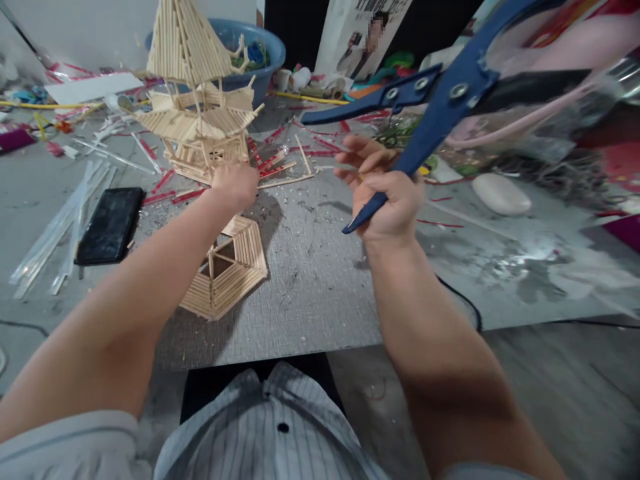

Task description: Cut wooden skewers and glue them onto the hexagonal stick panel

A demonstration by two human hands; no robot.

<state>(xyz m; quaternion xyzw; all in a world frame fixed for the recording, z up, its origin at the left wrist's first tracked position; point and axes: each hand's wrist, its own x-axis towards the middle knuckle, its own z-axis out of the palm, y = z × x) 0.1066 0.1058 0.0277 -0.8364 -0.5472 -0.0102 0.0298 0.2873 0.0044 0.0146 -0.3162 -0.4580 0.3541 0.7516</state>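
My left hand (235, 185) reaches forward to the base of a pagoda model (193, 127) built of thin wooden sticks. Its fingers are curled, and what they pinch is hidden behind the hand. Raised on the right, my right hand (383, 183) has one handle of a large blue-handled cutter (430, 123) gripped between thumb and palm. That tool's other handle stands apart, pointing left, and the remaining fingers are loosely bent. Partly under my left forearm, a flat polygonal stick frame (250, 250) with spokes lies on the table.
Loose sticks and red strips (280, 167) lie beside the model. On the left are a black phone (110, 225) and clear plastic strips (83, 207). A blue basin (273, 57) stands behind. A white oval object (501, 194) and heaped clutter occupy the right.
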